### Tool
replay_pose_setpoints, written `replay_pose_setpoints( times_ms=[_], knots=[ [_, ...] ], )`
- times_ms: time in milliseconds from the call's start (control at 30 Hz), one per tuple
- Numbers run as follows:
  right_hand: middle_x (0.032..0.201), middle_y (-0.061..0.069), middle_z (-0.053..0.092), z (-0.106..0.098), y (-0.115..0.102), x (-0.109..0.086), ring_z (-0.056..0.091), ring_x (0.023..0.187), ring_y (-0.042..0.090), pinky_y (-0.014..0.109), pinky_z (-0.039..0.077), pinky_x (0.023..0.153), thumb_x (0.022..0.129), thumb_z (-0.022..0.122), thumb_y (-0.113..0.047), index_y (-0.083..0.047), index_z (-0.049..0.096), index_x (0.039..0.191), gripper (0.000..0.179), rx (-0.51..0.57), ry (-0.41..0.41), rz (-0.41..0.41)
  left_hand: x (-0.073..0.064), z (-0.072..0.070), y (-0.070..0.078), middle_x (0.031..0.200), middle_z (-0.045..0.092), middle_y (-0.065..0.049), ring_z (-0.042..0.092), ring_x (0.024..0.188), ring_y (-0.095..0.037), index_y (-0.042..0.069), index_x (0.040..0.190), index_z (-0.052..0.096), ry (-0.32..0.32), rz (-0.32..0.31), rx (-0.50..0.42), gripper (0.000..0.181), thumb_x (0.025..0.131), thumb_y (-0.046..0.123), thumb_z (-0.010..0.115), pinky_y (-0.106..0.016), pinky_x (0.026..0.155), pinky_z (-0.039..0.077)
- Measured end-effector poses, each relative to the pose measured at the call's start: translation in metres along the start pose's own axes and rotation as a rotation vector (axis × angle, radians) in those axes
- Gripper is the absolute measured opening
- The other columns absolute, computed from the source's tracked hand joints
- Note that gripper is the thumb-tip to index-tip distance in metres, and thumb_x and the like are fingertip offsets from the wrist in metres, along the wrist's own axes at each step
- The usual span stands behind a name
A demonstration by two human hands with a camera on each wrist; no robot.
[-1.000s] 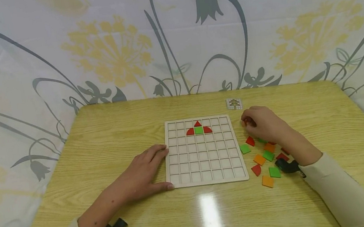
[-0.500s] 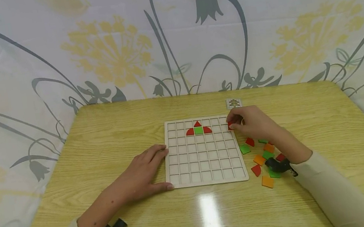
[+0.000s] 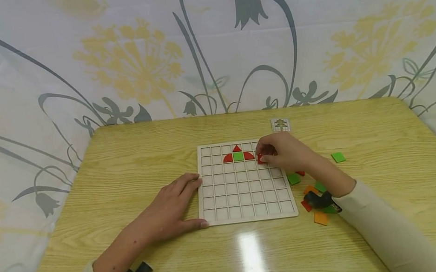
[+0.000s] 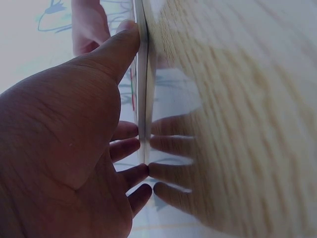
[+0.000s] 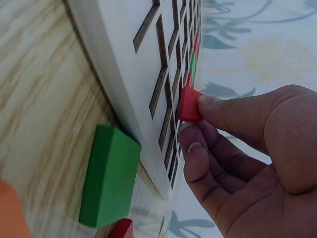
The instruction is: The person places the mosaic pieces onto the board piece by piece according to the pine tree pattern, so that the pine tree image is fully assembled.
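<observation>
A pale square grid board (image 3: 238, 198) lies on the table. Near its far edge sit a red triangle (image 3: 237, 148), a green square tile (image 3: 238, 156) and red rounded tiles (image 3: 227, 158) on either side of that square. My right hand (image 3: 288, 151) is over the board's far right part and pinches a red tile (image 5: 190, 105) between thumb and fingers, right at the grid. My left hand (image 3: 174, 208) rests against the board's left edge, thumb near the front corner and fingers spread along the side, as the left wrist view also shows.
Several loose tiles lie right of the board, partly hidden under my right forearm, among them an orange square (image 3: 320, 218) and a green square (image 3: 294, 178). Another green square (image 3: 338, 157) lies farther right. A small patterned card (image 3: 280, 124) sits beyond the board's far right corner.
My right hand has moved left from beside the board to over its grid, carrying the red tile. A green tile formerly behind the arm now shows. My left hand stays put.
</observation>
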State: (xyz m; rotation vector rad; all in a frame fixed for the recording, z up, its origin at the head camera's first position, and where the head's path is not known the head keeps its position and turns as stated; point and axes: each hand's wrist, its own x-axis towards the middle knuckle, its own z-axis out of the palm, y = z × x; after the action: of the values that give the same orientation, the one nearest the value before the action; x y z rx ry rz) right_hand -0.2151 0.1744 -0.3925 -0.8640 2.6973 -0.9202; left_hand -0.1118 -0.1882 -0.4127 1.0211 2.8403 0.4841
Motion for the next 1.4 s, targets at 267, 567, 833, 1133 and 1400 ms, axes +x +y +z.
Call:
replay_pose_setpoints(
  times_ms=[267, 567, 833, 1133, 1400],
  knots=[
    [0.091, 0.001, 0.07, 0.005, -0.005, -0.001, 0.063, 0.08, 0.016, 0.037, 0.054, 0.076, 0.099, 0.072, -0.003, -0.007, 0.077, 0.102, 0.007, -0.009, 0.006, 0.008, 0.0, -0.001, 0.0, 0.166, 0.034, -0.012, 0.036, 0.154, -0.034, 0.004, 0.163, 0.037, 0.006, 0.005, -0.001, 0.1, 0.092, 0.064, 0.074, -0.06, 0.117, 0.039],
    [0.097, 0.004, 0.07, 0.004, -0.004, -0.004, 0.06, 0.08, 0.015, 0.034, 0.053, 0.072, 0.098, 0.075, -0.006, -0.003, 0.081, 0.11, 0.014, -0.073, 0.002, -0.014, 0.0, -0.001, 0.001, 0.166, 0.035, -0.013, 0.037, 0.153, -0.033, 0.003, 0.162, 0.038, 0.01, 0.007, 0.008, 0.101, 0.092, 0.064, 0.075, -0.06, 0.117, 0.039],
    [0.097, 0.003, 0.07, 0.003, 0.002, -0.01, 0.058, 0.08, 0.014, 0.033, 0.052, 0.072, 0.098, 0.072, -0.002, -0.004, 0.082, 0.111, 0.016, -0.101, 0.03, -0.03, 0.001, -0.002, 0.0, 0.166, 0.035, -0.013, 0.037, 0.153, -0.034, 0.003, 0.162, 0.038, 0.006, 0.008, 0.012, 0.1, 0.092, 0.064, 0.075, -0.06, 0.117, 0.039],
    [0.1, 0.004, 0.07, 0.003, -0.002, -0.012, 0.06, 0.083, 0.015, 0.034, 0.054, 0.074, 0.098, 0.07, 0.0, -0.003, 0.081, 0.112, 0.018, -0.092, 0.014, -0.057, 0.001, -0.002, 0.0, 0.167, 0.034, -0.013, 0.036, 0.154, -0.034, 0.003, 0.163, 0.037, 0.002, 0.001, 0.006, 0.101, 0.092, 0.064, 0.075, -0.06, 0.117, 0.039],
    [0.096, 0.004, 0.07, -0.007, 0.014, -0.037, 0.061, 0.084, 0.016, 0.037, 0.054, 0.075, 0.098, 0.069, 0.002, -0.005, 0.08, 0.108, 0.017, -0.143, 0.06, -0.025, 0.0, -0.001, 0.0, 0.167, 0.034, -0.013, 0.036, 0.154, -0.034, 0.003, 0.163, 0.037, -0.004, 0.004, 0.01, 0.101, 0.092, 0.064, 0.075, -0.06, 0.118, 0.038]
  ],
)
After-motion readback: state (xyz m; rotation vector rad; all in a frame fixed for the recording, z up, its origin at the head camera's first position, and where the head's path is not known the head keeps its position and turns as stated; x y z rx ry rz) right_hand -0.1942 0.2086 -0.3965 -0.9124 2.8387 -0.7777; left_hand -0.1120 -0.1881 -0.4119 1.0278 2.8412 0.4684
